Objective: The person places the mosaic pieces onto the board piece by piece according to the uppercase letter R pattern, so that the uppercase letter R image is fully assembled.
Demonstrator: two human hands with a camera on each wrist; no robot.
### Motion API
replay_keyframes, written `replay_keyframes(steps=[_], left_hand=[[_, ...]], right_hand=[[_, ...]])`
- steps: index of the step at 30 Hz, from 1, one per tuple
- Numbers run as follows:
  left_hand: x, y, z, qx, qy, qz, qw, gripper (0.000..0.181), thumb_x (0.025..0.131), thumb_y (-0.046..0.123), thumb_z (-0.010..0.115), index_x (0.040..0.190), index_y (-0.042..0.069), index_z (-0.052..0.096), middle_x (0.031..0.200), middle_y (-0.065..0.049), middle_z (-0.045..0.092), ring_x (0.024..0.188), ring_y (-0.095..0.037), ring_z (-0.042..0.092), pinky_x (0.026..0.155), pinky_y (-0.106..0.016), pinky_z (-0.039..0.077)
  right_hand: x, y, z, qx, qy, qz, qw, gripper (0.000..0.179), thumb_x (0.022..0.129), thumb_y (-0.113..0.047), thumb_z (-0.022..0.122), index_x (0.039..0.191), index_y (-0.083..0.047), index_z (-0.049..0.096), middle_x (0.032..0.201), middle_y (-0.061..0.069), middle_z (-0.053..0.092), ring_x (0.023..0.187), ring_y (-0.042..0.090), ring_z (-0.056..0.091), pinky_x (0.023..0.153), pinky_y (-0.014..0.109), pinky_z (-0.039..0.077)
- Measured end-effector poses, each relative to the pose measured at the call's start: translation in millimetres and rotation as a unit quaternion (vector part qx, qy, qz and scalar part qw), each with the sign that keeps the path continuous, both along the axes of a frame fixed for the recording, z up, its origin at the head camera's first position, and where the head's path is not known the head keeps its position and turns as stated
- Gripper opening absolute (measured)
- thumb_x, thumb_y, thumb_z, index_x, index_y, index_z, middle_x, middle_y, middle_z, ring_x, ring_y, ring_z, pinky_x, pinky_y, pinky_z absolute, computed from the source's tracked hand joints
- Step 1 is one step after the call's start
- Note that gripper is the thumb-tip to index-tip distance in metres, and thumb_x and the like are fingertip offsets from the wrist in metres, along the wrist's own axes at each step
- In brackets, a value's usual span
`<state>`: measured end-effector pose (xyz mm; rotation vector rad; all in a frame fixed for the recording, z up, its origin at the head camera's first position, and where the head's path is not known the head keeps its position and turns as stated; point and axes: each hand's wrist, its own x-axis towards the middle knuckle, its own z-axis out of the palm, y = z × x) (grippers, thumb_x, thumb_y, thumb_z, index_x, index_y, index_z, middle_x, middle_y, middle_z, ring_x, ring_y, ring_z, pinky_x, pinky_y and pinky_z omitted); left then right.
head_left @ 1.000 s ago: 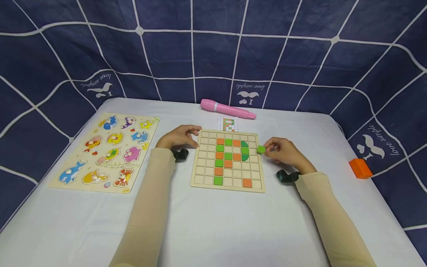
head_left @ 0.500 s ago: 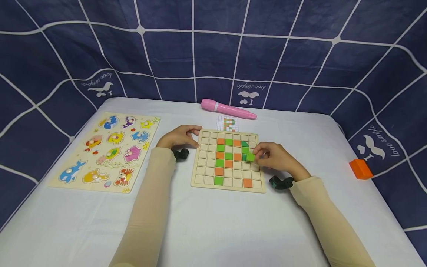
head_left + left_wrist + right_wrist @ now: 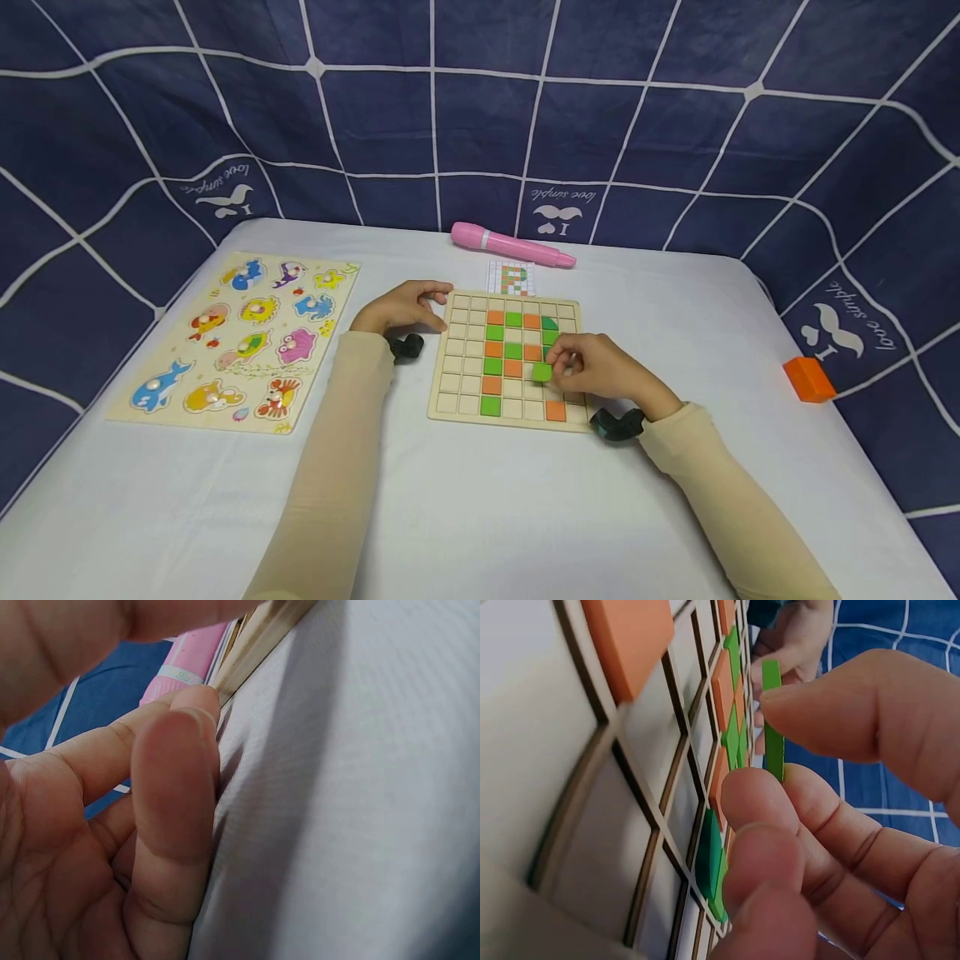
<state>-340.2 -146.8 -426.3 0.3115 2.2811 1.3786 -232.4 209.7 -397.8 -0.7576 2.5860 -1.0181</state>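
The right hand (image 3: 606, 368) pinches a light green square tile (image 3: 541, 372) over the right part of a wooden grid board (image 3: 459, 367). In the right wrist view the green tile (image 3: 774, 746) stands edge-on between thumb and fingertips, above the slots. Orange, light green and dark green pieces lie in some of the board's squares; an orange tile (image 3: 556, 411) sits alone near its front edge. The left hand (image 3: 401, 307) rests at the board's left side, thumb and fingers loosely extended to its rim. In the left wrist view those fingers (image 3: 176, 780) lie along the cloth beside the board's edge (image 3: 259, 652).
Behind the board lie a printed pattern card (image 3: 512, 278) and a pink microphone-shaped stick (image 3: 513, 246). A sea-animal peg puzzle (image 3: 225, 342) covers the table's left. An orange block (image 3: 810, 380) stands far right. Dark blue checked fabric (image 3: 480, 125) hangs behind.
The right hand has carried the green tile leftward and toward the front, from beside the board's right edge to over its squares. The left hand has stayed in place.
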Motion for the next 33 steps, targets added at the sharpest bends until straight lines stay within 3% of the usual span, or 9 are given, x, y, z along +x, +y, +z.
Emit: replay_keyframes(steps=[12, 33], left_hand=[[-2.0, -0.5, -1.6, 0.005, -0.004, 0.0, 1.0, 0.085, 0.083, -0.004, 0.085, 0.16, 0.004, 0.051, 0.131, -0.012, 0.056, 0.089, -0.017, 0.05, 0.084, -0.024, 0.042], [-1.6, 0.7, -0.8, 0.003, -0.006, 0.007, 0.9999, 0.085, 0.083, -0.005, 0.086, 0.16, 0.004, 0.051, 0.132, -0.013, 0.056, 0.09, -0.018, 0.049, 0.083, -0.023, 0.042]], right_hand=[[4.9, -10, -3.3, 0.008, -0.027, 0.021, 0.9994, 0.018, 0.085, -0.003, 0.082, 0.1, -0.006, 0.073, 0.083, -0.004, 0.064, 0.067, 0.013, 0.055, 0.063, 0.024, 0.045], [6.5, -15, -7.1, 0.034, -0.02, 0.033, 0.9987, 0.018, 0.086, -0.002, 0.084, 0.1, -0.005, 0.073, 0.081, -0.004, 0.066, 0.067, 0.012, 0.055, 0.064, 0.025, 0.046]])
